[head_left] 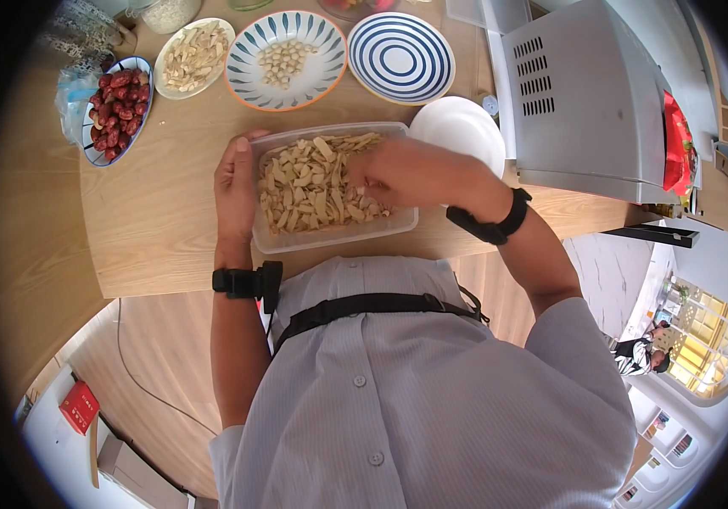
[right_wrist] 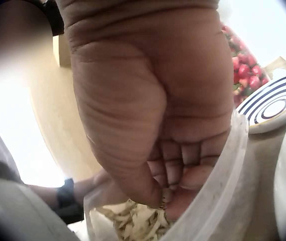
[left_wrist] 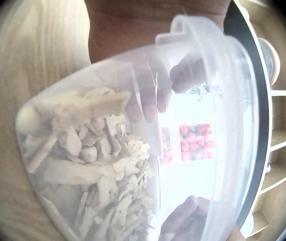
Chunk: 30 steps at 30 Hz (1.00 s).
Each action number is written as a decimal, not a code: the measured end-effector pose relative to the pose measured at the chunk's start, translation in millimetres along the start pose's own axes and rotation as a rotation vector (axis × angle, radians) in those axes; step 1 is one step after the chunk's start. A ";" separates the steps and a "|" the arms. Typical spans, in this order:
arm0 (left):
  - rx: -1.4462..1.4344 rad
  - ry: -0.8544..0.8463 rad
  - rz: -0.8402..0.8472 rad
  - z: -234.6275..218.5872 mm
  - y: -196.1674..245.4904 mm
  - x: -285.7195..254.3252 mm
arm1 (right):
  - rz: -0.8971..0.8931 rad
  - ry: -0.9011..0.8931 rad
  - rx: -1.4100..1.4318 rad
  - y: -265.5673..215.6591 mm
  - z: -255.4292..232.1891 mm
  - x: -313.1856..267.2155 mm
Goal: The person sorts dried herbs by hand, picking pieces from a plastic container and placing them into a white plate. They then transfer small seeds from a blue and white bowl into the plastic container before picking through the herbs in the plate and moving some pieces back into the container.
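While the left hand (head_left: 235, 178) holds the tub (head_left: 334, 241), the right hand (head_left: 411, 174) is among pale slices (head_left: 305, 187)

Where the desk (head_left: 160, 229) nears the person's shirt (head_left: 432, 407), the tub stands with the slices inside. The left hand's grip is closed on its left side. The right hand's grip is bent nearly together, thumb close to the fingertips; whether it pinches any slices, I cannot tell.

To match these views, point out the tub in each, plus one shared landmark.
Head: tub just above picture centre.
Left wrist: tub large, filling much of the picture.
Right wrist: tub at lower centre, its rim slanting up to the right.
Shared landmark: the pale slices inside it.
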<state>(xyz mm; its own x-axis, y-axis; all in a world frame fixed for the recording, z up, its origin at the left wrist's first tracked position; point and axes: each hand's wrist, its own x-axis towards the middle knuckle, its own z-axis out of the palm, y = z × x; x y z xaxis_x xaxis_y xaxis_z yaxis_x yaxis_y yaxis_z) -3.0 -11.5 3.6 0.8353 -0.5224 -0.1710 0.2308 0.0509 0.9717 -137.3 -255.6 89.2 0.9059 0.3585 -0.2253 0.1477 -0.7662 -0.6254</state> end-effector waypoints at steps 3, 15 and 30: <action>0.004 0.012 -0.016 0.0 -0.8 -0.2 | 0.035 0.174 0.242 7.7 -20.3 11.0; -0.014 -0.002 -0.028 1.1 1.6 -0.3 | 0.203 0.510 0.006 47.9 -38.0 94.9; 0.034 -0.006 -0.009 1.4 2.9 -1.6 | 0.132 0.833 0.017 39.6 -32.8 85.4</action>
<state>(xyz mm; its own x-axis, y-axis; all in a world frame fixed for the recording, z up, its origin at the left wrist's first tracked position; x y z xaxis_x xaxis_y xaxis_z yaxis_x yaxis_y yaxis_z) -4.4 -11.7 6.9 0.8302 -0.5280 -0.1787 0.2211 0.0177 0.9751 -41.0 -272.9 69.7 0.9128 -0.2496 0.3233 0.0197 -0.7637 -0.6453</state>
